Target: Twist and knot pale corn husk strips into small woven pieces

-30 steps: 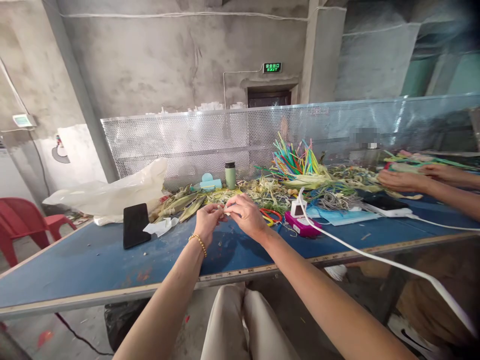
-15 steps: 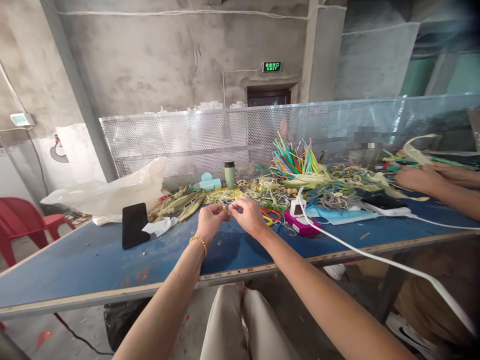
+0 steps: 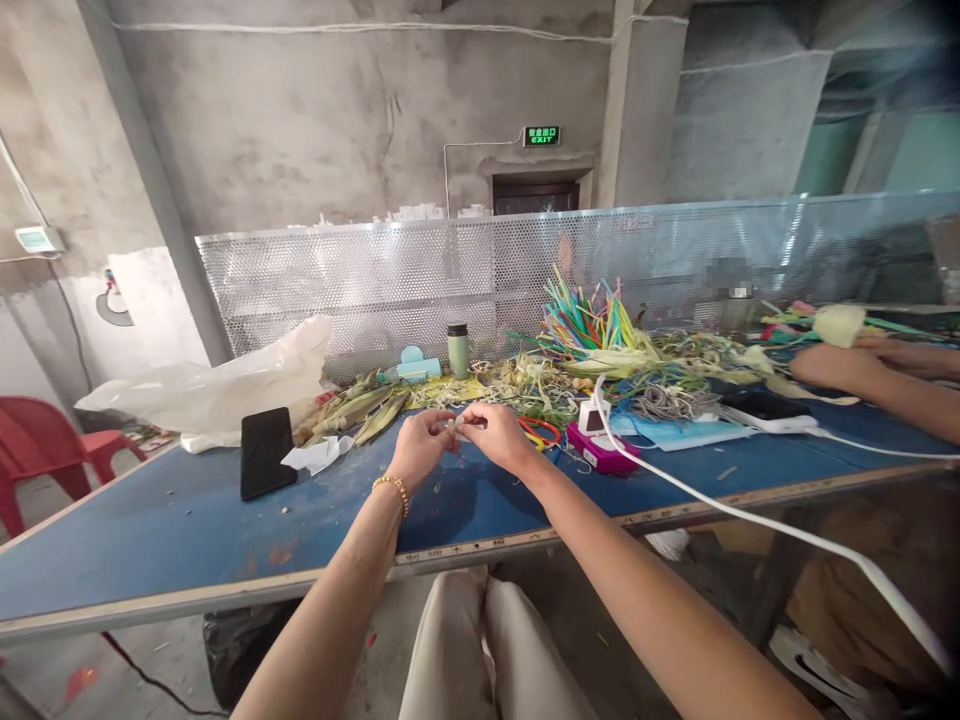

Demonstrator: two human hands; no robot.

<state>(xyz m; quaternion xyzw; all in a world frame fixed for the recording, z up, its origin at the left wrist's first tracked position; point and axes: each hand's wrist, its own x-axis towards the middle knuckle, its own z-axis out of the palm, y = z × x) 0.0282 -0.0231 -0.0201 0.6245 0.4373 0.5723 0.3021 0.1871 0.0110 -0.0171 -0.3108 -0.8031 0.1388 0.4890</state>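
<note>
My left hand (image 3: 420, 444), with a gold bead bracelet (image 3: 393, 487) at its wrist, is closed in a pinch over the blue table. Fingertip to fingertip with it, my right hand (image 3: 496, 438) is pinched too. Between them shows a small pale piece (image 3: 454, 424), too small and too covered by fingers to name. Just behind the hands lies a heap of dry corn husks and fibre strips (image 3: 525, 385). Red and yellow handled scissors or loops (image 3: 541, 432), hard to make out, lie right of my right hand.
On the left are a black phone (image 3: 268, 454), white paper (image 3: 318, 455) and a plastic bag (image 3: 225, 385). A green bottle (image 3: 457, 352) stands behind. To the right are a magenta box (image 3: 600, 450), a white cable (image 3: 720, 508) and a co-worker's hand (image 3: 832, 368) with a pale husk strip (image 3: 838, 324).
My hands stay together in nearly the same place, with the fingers shifting slightly around the small pale piece. At the right, the co-worker's pale strip has changed shape.
</note>
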